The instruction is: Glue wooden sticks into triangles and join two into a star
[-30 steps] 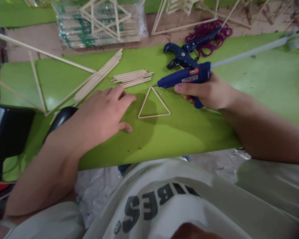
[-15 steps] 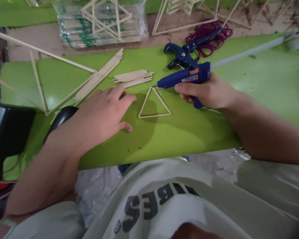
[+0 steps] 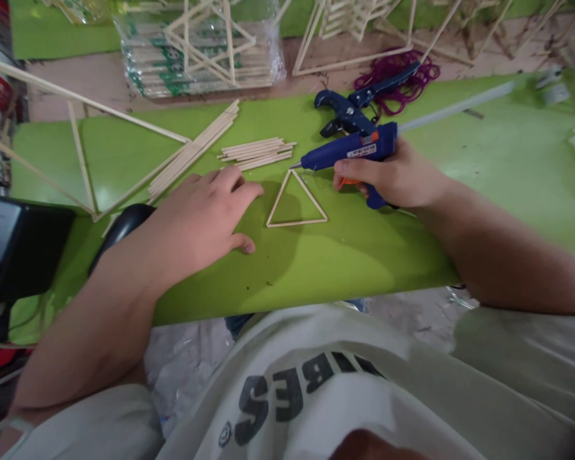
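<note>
A small triangle of thin wooden sticks [image 3: 296, 206] lies flat on the green table [image 3: 316, 268]. My right hand [image 3: 397, 176] is wrapped round a blue glue gun [image 3: 352, 150], whose nozzle points at the triangle's top corner. My left hand [image 3: 201, 217] rests palm down on the table just left of the triangle, fingers stretched out, holding nothing. A short bundle of loose sticks [image 3: 256, 152] lies just behind the triangle.
A row of long sticks [image 3: 191, 150] and a large stick frame [image 3: 76, 140] lie at the left. Blue pliers [image 3: 345, 112] and purple cord [image 3: 397, 73] sit behind the glue gun. Packaged sticks [image 3: 196, 54] and more frames stand at the back. A black object [image 3: 19, 246] is at the left edge.
The glue gun and my right hand have shifted slightly left, keeping the nozzle at the triangle's top corner. My left hand has stayed in place.
</note>
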A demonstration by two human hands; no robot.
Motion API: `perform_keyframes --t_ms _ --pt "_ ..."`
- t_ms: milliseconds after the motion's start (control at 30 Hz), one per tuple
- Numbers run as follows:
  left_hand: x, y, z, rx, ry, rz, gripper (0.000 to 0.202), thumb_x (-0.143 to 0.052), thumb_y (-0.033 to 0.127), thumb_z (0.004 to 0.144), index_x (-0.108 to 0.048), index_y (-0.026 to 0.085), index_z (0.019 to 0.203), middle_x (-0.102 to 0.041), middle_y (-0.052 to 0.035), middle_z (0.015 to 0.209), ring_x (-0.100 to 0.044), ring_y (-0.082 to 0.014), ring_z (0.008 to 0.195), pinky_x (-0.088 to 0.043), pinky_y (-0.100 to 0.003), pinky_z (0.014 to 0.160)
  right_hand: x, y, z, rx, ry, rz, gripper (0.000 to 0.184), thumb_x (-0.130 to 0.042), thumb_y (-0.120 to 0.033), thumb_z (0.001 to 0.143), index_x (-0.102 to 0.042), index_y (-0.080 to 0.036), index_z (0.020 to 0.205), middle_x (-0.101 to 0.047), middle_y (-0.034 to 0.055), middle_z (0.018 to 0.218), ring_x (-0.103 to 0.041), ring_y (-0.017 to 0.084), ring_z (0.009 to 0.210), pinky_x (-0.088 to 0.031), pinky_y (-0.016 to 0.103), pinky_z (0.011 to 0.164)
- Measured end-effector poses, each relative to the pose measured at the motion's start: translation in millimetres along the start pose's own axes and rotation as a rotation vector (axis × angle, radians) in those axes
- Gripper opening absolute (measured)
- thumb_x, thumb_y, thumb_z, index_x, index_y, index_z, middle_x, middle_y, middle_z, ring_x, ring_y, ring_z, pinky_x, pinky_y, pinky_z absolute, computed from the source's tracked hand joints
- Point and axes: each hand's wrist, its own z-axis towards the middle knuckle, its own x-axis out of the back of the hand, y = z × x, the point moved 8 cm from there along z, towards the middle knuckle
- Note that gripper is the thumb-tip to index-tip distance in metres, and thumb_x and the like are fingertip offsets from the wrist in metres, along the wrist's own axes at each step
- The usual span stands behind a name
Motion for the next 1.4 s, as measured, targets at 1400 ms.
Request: perform_keyframes --t_ms 1400 --pt "2.2 0.8 -0.5 0.008 -0.013 0.005 0.085 -0.093 0.053 0.1 -0.061 0.026 0.174 -0.066 -0.0193 0.154 -0.072 -0.0454 0.138 -0.062 -0.057 0.117 6.9 10.4 -2.8 -0.012 0.045 -0.035 0.038 -0.102 -0.053 0.096 -0.075 -0.028 0.086 -0.079 0.0039 0.082 -0.054 0.017 0.066 -0.047 0.037 0.059"
